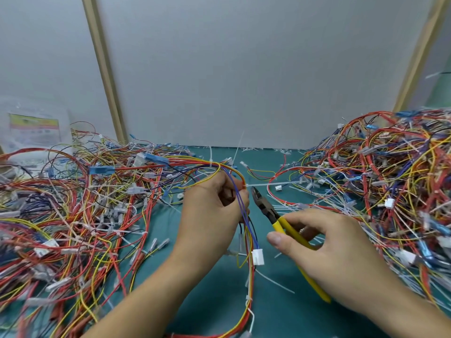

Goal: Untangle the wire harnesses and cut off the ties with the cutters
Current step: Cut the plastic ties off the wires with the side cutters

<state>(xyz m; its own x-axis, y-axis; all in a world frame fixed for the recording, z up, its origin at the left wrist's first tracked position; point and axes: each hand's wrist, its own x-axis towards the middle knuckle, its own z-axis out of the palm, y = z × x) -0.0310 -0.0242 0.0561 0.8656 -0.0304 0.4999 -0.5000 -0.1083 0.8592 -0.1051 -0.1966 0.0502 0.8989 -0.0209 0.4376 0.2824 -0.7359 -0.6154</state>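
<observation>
Green bench [275,313]: left hand [210,211] pinches harness [244,211], right hand [329,240] grips cutters [266,208]; nip only the tie [268,184], not insulation.

A pale grey wall [244,69] of flat panels stands close behind the bench [275,318], whose top is covered in a teal-green mat. Two tan upright strips divide the wall: the left strip [102,69] leans in from the upper left, and the right strip [415,57] leans in from the upper right. Beyond the right strip shows a blurred greenish patch [443,86]. At far left a clear plastic bag [34,128] with a yellow label sits against the wall, too blurred to read. The light is soft and even.
</observation>
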